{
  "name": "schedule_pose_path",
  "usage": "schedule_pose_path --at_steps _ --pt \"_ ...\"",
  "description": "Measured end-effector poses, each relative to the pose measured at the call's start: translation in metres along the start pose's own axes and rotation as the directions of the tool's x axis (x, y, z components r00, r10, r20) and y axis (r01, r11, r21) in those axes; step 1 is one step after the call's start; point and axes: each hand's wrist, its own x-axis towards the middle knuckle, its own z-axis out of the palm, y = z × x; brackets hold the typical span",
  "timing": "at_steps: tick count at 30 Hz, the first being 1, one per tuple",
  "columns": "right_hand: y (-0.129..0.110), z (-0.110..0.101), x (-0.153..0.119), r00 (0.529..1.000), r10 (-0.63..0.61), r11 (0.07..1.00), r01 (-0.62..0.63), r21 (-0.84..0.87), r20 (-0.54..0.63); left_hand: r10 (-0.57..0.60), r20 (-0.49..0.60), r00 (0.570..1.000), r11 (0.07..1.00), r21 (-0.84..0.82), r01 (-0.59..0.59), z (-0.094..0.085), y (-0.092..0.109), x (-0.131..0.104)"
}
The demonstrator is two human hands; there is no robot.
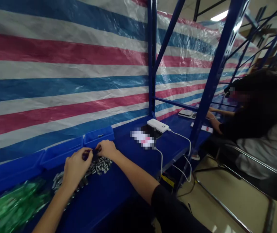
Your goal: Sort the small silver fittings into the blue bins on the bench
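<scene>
Reaching in from the lower edge, both forearms angle towards each other, fingertips nearly together left of centre. Left hand arched, wrist raised, fingers turned right; right hand curled to face it, forearm slanting down to the right. Dark piece lies between the fingertips, about equally near each hand; too small and blurred to tell its long axis or which hand grips it. Metal parts heaped on the desk, just below the fingers. Blue bins beyond; green plastic lower left.
</scene>
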Motion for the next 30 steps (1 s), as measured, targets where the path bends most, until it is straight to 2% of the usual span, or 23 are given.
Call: schedule_pose_path --at_steps 4,8,10,13,16,19,22,25,28,30 --pt "-0.003 0.004 -0.001 0.998 -0.046 0.999 0.046 -0.014 -0.032 -0.007 -0.009 1.000 0.998 0.061 0.008 -0.006 -0.001 0.001" --pt "-0.002 0.008 -0.002 0.997 -0.055 0.998 0.056 0.012 -0.062 -0.004 0.009 1.000 0.998 0.070 0.003 -0.001 -0.006 0.002" --pt "0.000 0.010 -0.001 0.994 -0.056 0.995 0.064 0.079 -0.098 -0.004 0.024 1.000 0.998 0.058 0.002 0.003 -0.007 0.001" --pt "0.000 0.011 0.001 0.988 -0.038 0.955 0.079 0.286 -0.148 -0.026 0.003 1.000 1.000 0.002 0.026 0.005 -0.005 -0.002" --pt "-0.006 0.012 0.003 0.983 -0.033 0.843 0.124 0.523 -0.181 -0.100 -0.049 0.994 0.994 -0.056 0.097 0.002 -0.001 -0.005" --pt "-0.014 0.012 0.002 0.977 -0.055 0.680 0.187 0.709 -0.205 -0.166 -0.061 0.984 0.978 -0.139 0.157 -0.001 -0.002 -0.006" --pt "-0.019 0.011 0.001 0.979 -0.055 0.506 0.196 0.840 -0.196 -0.172 -0.072 0.982 0.955 -0.257 0.149 -0.001 -0.006 -0.005" --pt "-0.021 0.012 0.001 0.979 -0.043 0.376 0.202 0.904 -0.201 -0.156 -0.095 0.983 0.930 -0.351 0.114 0.003 -0.011 -0.003" --pt "-0.020 0.013 0.002 0.978 -0.031 0.311 0.206 0.928 -0.207 -0.130 -0.086 0.988 0.885 -0.459 0.077 0.009 -0.015 -0.003" --pt "-0.020 0.015 0.002 0.975 -0.034 0.326 0.220 0.920 -0.221 -0.127 -0.050 0.991 0.841 -0.534 0.081 0.014 -0.017 -0.003"
